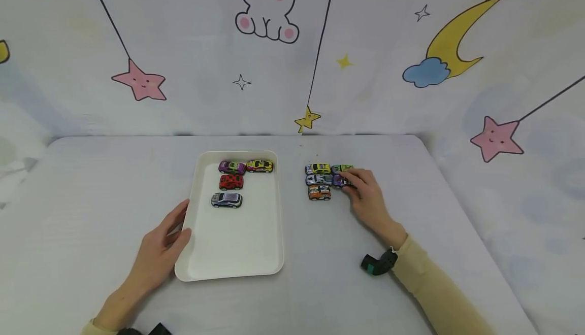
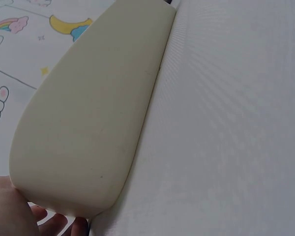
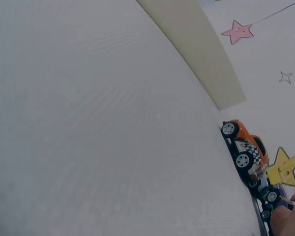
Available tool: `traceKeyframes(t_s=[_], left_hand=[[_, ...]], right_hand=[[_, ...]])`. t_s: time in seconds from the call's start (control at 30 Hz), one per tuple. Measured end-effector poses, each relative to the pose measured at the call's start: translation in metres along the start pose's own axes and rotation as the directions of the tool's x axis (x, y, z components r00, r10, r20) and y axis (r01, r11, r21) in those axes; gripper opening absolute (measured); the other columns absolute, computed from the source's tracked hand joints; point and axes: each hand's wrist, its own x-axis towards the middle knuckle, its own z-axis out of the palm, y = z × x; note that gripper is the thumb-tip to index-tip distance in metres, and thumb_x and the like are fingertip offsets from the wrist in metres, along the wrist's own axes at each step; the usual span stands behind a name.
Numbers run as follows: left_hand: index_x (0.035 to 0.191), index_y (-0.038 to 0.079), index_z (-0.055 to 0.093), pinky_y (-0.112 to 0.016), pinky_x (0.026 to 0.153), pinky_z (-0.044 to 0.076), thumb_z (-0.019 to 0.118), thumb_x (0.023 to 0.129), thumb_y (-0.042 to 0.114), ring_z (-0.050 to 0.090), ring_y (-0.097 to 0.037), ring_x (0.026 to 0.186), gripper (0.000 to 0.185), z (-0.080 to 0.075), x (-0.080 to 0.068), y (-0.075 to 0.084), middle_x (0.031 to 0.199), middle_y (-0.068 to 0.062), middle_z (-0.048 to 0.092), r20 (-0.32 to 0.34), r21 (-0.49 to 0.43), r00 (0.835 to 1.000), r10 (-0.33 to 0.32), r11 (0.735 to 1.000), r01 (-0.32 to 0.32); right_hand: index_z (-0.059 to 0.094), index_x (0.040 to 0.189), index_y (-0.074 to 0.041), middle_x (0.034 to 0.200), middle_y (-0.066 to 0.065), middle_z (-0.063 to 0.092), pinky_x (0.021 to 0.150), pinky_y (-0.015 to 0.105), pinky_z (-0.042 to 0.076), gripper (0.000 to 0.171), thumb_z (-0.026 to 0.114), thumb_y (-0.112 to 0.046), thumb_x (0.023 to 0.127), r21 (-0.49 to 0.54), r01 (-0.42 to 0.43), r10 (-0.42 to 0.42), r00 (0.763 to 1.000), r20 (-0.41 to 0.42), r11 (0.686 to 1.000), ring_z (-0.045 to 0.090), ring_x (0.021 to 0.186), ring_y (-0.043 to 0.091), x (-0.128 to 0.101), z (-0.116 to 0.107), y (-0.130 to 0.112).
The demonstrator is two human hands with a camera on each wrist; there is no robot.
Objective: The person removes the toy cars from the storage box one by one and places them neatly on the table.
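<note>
My right hand [image 1: 367,198] pinches a purple toy car [image 1: 339,180] in the group on the table. Beside that car sit a silver-blue toy car [image 1: 318,179], a yellow toy car [image 1: 317,169], a green toy car [image 1: 342,168] and an orange toy car [image 1: 319,193]. At the white tray's [image 1: 233,269] left side, my left hand [image 1: 160,254] holds the wall with thumb and fingers. Inside the tray are a purple-and-yellow car [image 1: 232,167], a yellow-and-red car [image 1: 259,166], a red car [image 1: 231,182] and a silver car [image 1: 226,200]. The right wrist view shows the orange car's checkered side close up.
A white cloth covers the table [image 1: 329,284]. Behind it hangs a pale backdrop [image 1: 196,35] printed with stars, a moon and a bear. A dark wrist strap device [image 1: 379,263] is on the right wrist.
</note>
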Motion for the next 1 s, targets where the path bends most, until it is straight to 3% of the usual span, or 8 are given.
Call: traceKeyframes(t_s=[0.57,1.0], left_hand=[[0.155,0.016,0.038,0.0,0.087,0.043,0.058,0.099,0.006,0.044,0.02,0.12,0.06,-0.0038,-0.0009,0.0023,0.145,-0.024,0.052,0.003,0.001,1.0,0.0,1.0,0.0],[0.154,0.013,0.039,0.001,0.087,0.043,0.058,0.099,0.007,0.043,0.02,0.119,0.059,-0.0013,-0.0003,0.0041,0.144,-0.025,0.052,0.011,-0.005,1.0,-0.003,1.0,0.003]], right_hand=[[0.069,0.116,0.003,0.117,0.017,0.064,0.088,0.041,0.048,0.036,0.074,0.012,0.082,-0.023,-0.036,0.037,0.999,0.018,0.999,0.056,0.108,0.031,0.0012,0.0021,0.0006],[0.067,0.118,0.005,0.116,0.018,0.063,0.095,0.044,0.048,0.039,0.077,0.007,0.081,-0.038,-0.101,0.1,0.995,-0.014,0.994,0.055,0.111,0.033,-0.0012,-0.0021,-0.0015]])
